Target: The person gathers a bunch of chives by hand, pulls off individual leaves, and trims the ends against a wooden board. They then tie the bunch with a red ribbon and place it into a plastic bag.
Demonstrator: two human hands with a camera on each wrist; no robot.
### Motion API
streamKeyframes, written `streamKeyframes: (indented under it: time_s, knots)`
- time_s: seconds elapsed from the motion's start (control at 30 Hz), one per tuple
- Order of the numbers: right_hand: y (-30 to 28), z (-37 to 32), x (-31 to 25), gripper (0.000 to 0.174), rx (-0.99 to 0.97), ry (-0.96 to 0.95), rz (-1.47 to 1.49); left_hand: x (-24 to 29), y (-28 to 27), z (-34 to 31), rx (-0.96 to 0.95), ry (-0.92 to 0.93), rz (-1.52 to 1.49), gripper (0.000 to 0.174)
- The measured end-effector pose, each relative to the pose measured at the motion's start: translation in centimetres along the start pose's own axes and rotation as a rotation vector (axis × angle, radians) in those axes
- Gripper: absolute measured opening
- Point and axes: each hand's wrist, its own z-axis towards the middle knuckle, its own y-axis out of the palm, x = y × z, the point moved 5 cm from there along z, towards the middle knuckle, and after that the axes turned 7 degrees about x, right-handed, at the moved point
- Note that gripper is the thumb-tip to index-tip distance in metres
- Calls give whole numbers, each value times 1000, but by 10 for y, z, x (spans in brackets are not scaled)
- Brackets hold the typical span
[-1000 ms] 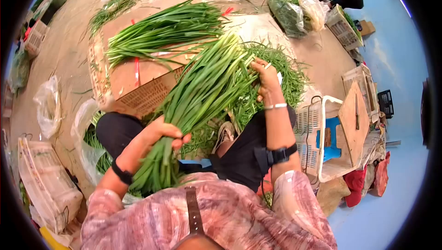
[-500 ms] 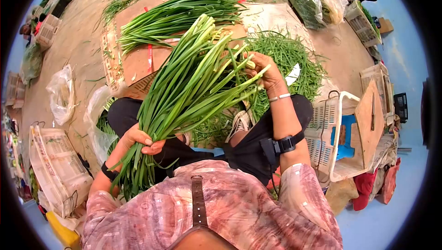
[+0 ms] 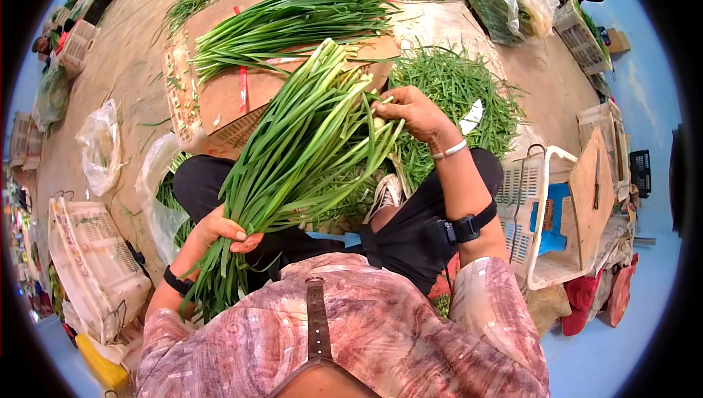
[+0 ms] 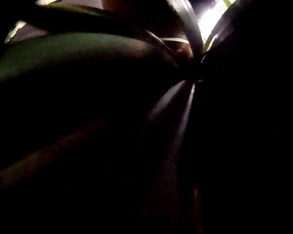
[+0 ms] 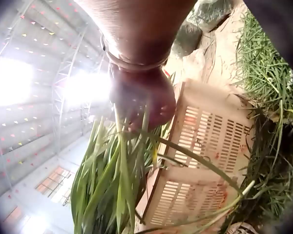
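Note:
A large bunch of long green stalks [image 3: 282, 138] slants across the lap in the head view. Low on its leafy end, the left hand [image 3: 228, 231] grips it, thumb and fingers wrapped round. At the pale stem ends the right hand [image 3: 410, 114] pinches some stalks between thumb and fingers. The right wrist view shows that hand [image 5: 144, 97] over the stems, with the green stalks [image 5: 107, 175] hanging below it. Dark leaves [image 4: 83, 51] fill much of the left wrist view, where the hand cannot be made out.
Another green bunch [image 3: 293, 24] lies on a cardboard-topped crate [image 3: 220, 109] ahead. Loose greens [image 3: 458, 94] are heaped beyond the right knee. White crates stand at right [image 3: 516, 193] and left [image 3: 99, 262]. Plastic bags [image 3: 100, 149] lie about the floor.
The bunch has swung from the right toward the left and more upright, the left hand moving left and down with it. Lately the right hand has shifted slightly left along the stem ends.

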Motion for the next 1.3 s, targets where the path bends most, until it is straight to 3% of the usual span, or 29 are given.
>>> streamKeyframes:
  time_s: [0.13, 0.23, 0.3, 0.4, 0.47, 0.5, 0.53, 0.57, 0.67, 0.77, 0.8, 0.83, 0.87, 0.9, 0.97, 1.03, 1.07, 1.1, 1.13, 1.17, 1.23, 1.3]
  knots:
    - [-8, -6, 2, 19, -24, -36, 62, -9, -12, 1, -125, 13, -71, 37]
    - [-46, -9, -4, 17, 190, -132, 51, -11, -10, -1, -167, 26, -115, 34]
    - [-84, -15, -4, 17, 437, -131, 268, -12, -11, -3, -176, 21, -123, 34]
    - [-76, -24, -27, 18, 591, -165, -20, -12, -10, -2, -161, 26, -127, 36]
    - [-21, -31, -53, 22, 432, -151, -310, -12, -6, 1, -138, 15, -124, 39]
    - [-6, -20, -49, 32, 388, -332, -660, -11, -5, 5, -114, -5, -108, 42]
    - [13, -22, -56, 38, 426, -310, -985, -10, -4, 8, -90, -21, -90, 46]
    - [23, -17, -53, 39, 468, -335, -1110, -8, 2, 10, -93, -25, -87, 46]
    - [23, -2, -33, 31, 422, -200, -1167, -7, 6, 8, -3, -30, -42, 51]
    - [-3, 3, -28, 19, 619, -422, -979, -11, 4, 4, -8, -30, -13, 53]
    - [-24, 6, -27, 18, 741, -354, -1021, -11, 6, 2, -28, -49, 36, 34]
    - [-56, 12, -17, 17, 842, -510, -903, -12, 7, 0, -51, -69, 87, 27]
    - [-81, 11, -16, 16, 957, -412, -882, -12, 7, -3, -78, -79, 78, 28]
    - [-91, 1, -27, 31, 906, -159, -1008, -13, 5, -5, -78, -80, 77, 28]
    - [-100, -7, -14, 59, 882, 30, -1241, -15, 1, -12, -135, -36, -31, 25]
    - [-84, -3, 3, 77, 583, -43, -1189, -18, -2, -16, -158, -17, -62, 24]
    - [-57, -8, 4, 77, 419, -124, -868, -18, -3, -18, -148, 3, -94, 23]
    - [-27, -16, 12, 68, 223, -2, -248, -19, -4, -21, -135, 19, -126, 22]
    - [-4, -14, 22, 59, 72, -46, 71, -21, -7, -24, -102, 15, -150, 21]
    - [21, -16, 22, 48, -17, -40, 242, -21, -7, -24, -93, 13, -150, 21]
    - [48, -4, 24, 38, -30, -144, 145, -22, -5, -25, -136, -32, -187, 21]
    - [48, 1, 19, 20, 41, -25, 186, -24, -9, -29, -127, -37, -195, 20]
